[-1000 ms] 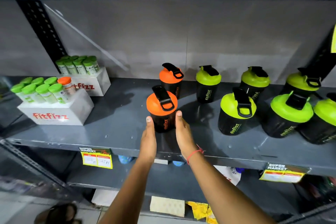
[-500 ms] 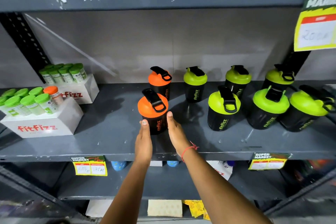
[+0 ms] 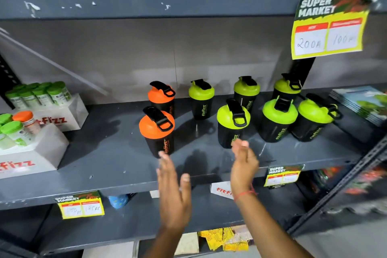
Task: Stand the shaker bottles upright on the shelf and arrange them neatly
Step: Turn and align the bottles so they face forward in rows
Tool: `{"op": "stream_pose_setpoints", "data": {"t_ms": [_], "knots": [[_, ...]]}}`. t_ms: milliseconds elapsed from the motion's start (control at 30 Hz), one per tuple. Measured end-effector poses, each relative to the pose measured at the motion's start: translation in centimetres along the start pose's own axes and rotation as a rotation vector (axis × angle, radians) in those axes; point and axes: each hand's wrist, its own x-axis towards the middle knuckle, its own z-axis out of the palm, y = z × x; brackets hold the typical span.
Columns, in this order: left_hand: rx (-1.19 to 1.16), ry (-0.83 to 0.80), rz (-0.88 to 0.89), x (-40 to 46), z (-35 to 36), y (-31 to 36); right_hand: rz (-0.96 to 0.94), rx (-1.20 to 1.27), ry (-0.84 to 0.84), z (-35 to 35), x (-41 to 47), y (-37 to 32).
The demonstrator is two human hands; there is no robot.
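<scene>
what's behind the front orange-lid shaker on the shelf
Directly behind the front orange-lid shaker stands a second orange-lid shaker, upright, near the grey back panel. The front bottle covers the rear one's lower body, so its base and label are mostly hidden.

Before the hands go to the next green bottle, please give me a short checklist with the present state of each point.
1. Both hands free: ok. The left hand and right hand are open and hold nothing.
2. Front orange bottle upright and released: ok.
3. Back orange bottle upright behind it: ok.
4. Nearest green bottle upright: ok; the right hand is just in front of it.
5. Front green bottles evenly spaced: not ok. The two on the right stand close together; whether they touch, cannot tell.
6. Lids shut tightly: cannot tell.
</scene>
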Motion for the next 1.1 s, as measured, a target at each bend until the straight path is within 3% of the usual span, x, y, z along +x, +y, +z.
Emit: {"op": "stream_pose_setpoints", "data": {"t_ms": [100,300,400,833,1100], "knots": [[0.036,-0.234,0.022,0.2,3.2,1.2,-0.015,0.026,0.115,-2.0,3.8,-0.3],[-0.336,-0.318,-0.517,5.6,8.7,4.8,0.082,-0.061,-0.202,-2.0,8.1,0.2],[-0.456,-0.342,-0.638,6.8,10.4,5.1,0.096,-0.138,-0.326,-1.7,8.2,-0.2],[-0.435,-0.128,-0.649,6.1,7.8,3.9,0.118,-0.313,-0.649,-0.6,4.6,-1.7],[-0.401,-0.148,-0.630,6.5,7.4,2.9,0.079,-0.329,-0.671,0.3,3.8,-1.9]]}}
